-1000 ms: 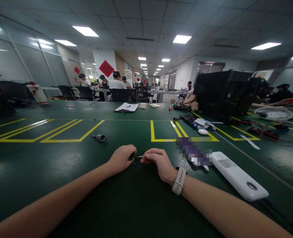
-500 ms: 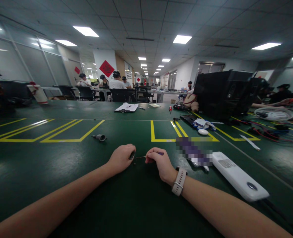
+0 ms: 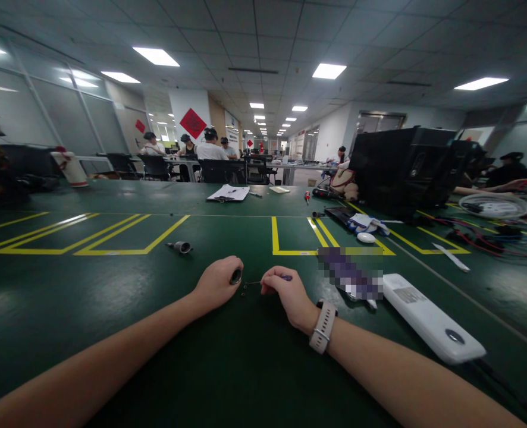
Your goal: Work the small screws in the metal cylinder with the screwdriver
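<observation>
My left hand (image 3: 219, 282) is closed around a round, dark-mouthed metal connector shell (image 3: 235, 276), its open end turned to the right. In my right hand (image 3: 285, 291), fingers and thumb pinch a thin screwdriver (image 3: 286, 277) with a purple handle; its slim shaft points left toward the shell and stops short of it. A tiny metal piece (image 3: 242, 294) lies on the green table just below the shaft's tip, and another small bit shows at the tip itself. Beyond my left hand a grey metal connector (image 3: 182, 247) rests on its side.
Right of my right hand lie a blurred-out purple item (image 3: 348, 273) and a white power strip (image 3: 433, 318). Farther back are a clipboard with paper (image 3: 228, 192), a cloth (image 3: 367, 223) and black computer cases (image 3: 392, 169). Yellow tape marks the table; people sit at far desks.
The shell in my left hand has tilted slightly, and the screwdriver tip has dipped a little. A second tiny bit now shows at the tip. Both hands stay in nearly the same place.
</observation>
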The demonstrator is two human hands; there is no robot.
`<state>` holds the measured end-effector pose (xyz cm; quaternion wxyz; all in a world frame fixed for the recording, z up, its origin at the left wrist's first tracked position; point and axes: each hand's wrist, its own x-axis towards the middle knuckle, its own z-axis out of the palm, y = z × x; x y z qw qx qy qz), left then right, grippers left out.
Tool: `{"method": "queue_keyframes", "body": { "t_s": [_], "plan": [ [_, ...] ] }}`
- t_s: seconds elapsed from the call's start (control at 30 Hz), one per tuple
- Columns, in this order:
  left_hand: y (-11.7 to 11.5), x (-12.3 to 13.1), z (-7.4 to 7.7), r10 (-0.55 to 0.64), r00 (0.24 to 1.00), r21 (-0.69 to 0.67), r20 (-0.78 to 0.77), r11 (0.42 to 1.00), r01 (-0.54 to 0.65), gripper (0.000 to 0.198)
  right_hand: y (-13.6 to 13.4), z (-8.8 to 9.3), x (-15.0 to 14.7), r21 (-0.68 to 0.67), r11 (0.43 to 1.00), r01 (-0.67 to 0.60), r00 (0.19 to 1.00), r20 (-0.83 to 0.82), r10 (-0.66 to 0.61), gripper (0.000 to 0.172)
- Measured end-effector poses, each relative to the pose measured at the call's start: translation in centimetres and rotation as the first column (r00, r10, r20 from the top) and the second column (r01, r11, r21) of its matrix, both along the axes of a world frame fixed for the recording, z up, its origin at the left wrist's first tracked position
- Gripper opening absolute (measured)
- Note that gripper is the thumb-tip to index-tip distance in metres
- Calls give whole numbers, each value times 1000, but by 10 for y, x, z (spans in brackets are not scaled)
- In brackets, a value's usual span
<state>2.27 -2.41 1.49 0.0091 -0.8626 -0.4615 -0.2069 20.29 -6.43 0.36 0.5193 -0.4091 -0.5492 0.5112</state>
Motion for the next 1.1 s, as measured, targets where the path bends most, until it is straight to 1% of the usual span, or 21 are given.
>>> {"method": "queue_keyframes", "body": {
  "t_s": [0.13, 0.3, 0.5, 0.67, 0.77, 0.83, 0.87, 0.93, 1.0, 1.07, 1.1],
  "plan": [
    [0, -2, -3, -98, 994, 7, 39, 995, 97, 4, 1, -3, 0, 6, 1000, -26, 999, 36, 26, 10],
    [0, -3, -5, -194, 981, -5, 10, 981, 195, 4, 1, -3, -1, 13, 1000, -6, 998, 62, 5, 10],
    [0, -2, -4, -205, 978, -43, -31, 978, 204, 5, 0, -1, -2, 1, 1000, 21, 998, 53, -21, 10],
    [-2, -1, -2, -186, 982, -93, -32, 979, 182, 5, 3, -6, -1, 14, 999, 52, 998, 19, -52, 10],
    [-3, 0, -1, -173, 985, -99, -27, 981, 169, 5, 4, -8, 0, 21, 997, 78, 997, -1, -78, 10],
    [-3, 0, -2, -145, 989, -78, -19, 987, 143, 6, 5, -9, 0, 24, 995, 96, 995, -11, -96, 11],
    [-2, -1, -2, -110, 994, -54, -3, 993, 110, 6, 5, -9, 0, 24, 994, 103, 995, -15, -102, 11],
    [0, -2, -3, -8, 998, 11, 59, 1000, 8, 4, 5, -9, 0, 23, 994, 106, 994, -20, -105, 11],
    [2, -3, -4, 101, 984, 58, 148, 992, -111, 2, 5, -9, 1, 21, 995, 95, 995, -19, -95, 11],
    [6, -5, -5, 175, 959, 53, 221, 980, -191, 4, 5, -9, 1, 20, 997, 77, 997, -14, -77, 11],
    [7, -5, -5, 195, 950, 37, 244, 977, -210, 6, 5, -9, 2, 20, 998, 67, 998, -11, -67, 11]
  ]
}}
